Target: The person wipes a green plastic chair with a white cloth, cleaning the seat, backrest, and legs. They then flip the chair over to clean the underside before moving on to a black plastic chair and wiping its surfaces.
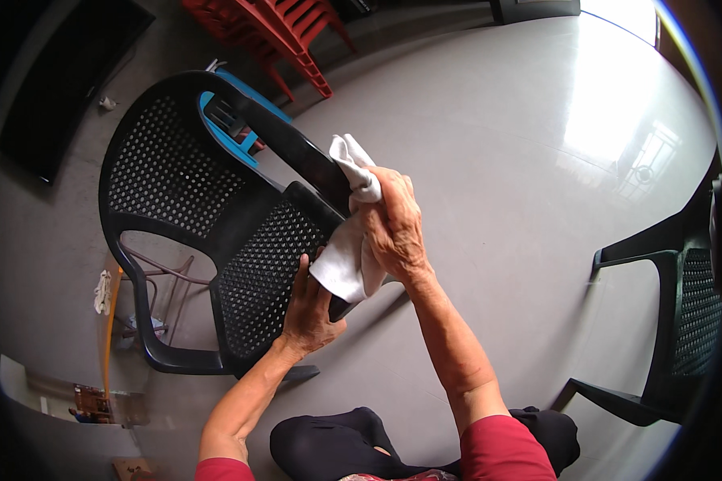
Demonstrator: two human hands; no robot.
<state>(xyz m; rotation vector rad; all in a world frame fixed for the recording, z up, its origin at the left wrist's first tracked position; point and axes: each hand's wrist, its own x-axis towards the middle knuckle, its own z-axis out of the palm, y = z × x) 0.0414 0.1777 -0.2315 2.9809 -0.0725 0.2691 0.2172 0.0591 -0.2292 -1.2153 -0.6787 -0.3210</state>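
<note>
While our right grip [391, 228] is closed on a white cloth [346, 264] and holds it against the front part of the armrest [293, 148], our left grip [309, 313] lies at the front edge of the perforated seat [257, 297]. Its fingers are stretched over the holes; whether the thumb clamps the edge from below, we cannot tell. The black plastic armchair [234, 204] is directly before us above the grey floor [489, 200], its backrest [172, 172] toward the left.

In our judgement, the step in hand is wiping this armrest. To do it well, we should fold the loose lower corner of the cloth into the palm, because it hangs just beside the left fingers and could catch there. We should rub along the armrest and follow its curve with even pressure. The left grip does best when it bears firmly on the seat, so that this probably light chair does not turn.
</note>
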